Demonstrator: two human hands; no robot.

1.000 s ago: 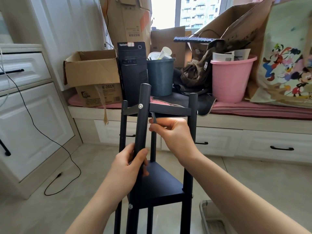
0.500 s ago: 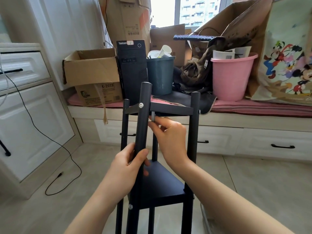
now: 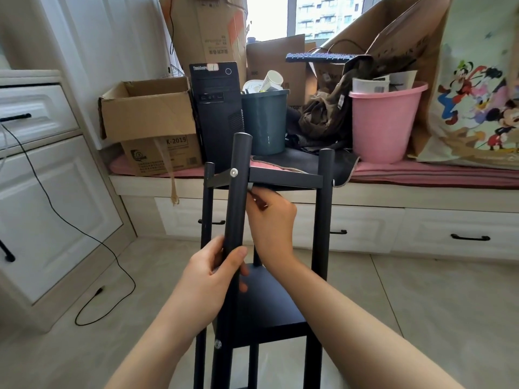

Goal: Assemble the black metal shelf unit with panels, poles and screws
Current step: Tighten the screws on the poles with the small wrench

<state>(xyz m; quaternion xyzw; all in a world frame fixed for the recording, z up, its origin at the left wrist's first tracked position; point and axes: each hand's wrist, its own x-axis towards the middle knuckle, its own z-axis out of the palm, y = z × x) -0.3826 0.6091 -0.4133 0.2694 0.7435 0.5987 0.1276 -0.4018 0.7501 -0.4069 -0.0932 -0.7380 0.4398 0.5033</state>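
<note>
1. Where the floor meets the window seat, the black shelf unit (image 3: 283, 313) stands upright, close in front of the person.
2. Its near pole (image 3: 237, 197) is the tallest thing in the middle, with a silver screw (image 3: 233, 172) near its top.
3. That screw sits where the top panel (image 3: 283, 179) meets the pole.
4. A lower panel (image 3: 266, 307) is fixed between the poles further down, and another silver screw (image 3: 217, 344) shows at its front corner.
5. The left hand (image 3: 209, 279) is wrapped round the near pole below the middle, fingers behind and thumb in front.
6. The right hand (image 3: 271, 220) is just under the top panel, right beside the pole.
7. Its fingers are curled and pinch a small thin tool (image 3: 250, 187), which is mostly hidden, so what kind it is cannot be told.
8. The right pole (image 3: 323, 209) and the left back pole (image 3: 207, 209) stand straight on either side.
9. Behind the shelf, a black computer tower (image 3: 217, 113) stands on the window seat (image 3: 421, 178).
10. Beside the tower are a dark blue bin (image 3: 264, 122) and a pink bucket (image 3: 384, 122).
11. An open cardboard box (image 3: 148, 113) sits to the left of the tower.
12. A cartoon bag (image 3: 477, 88) leans at the far right.
13. White cupboards (image 3: 42, 192) are on the left, and a black cable (image 3: 84, 234) runs down them to the floor.
</note>
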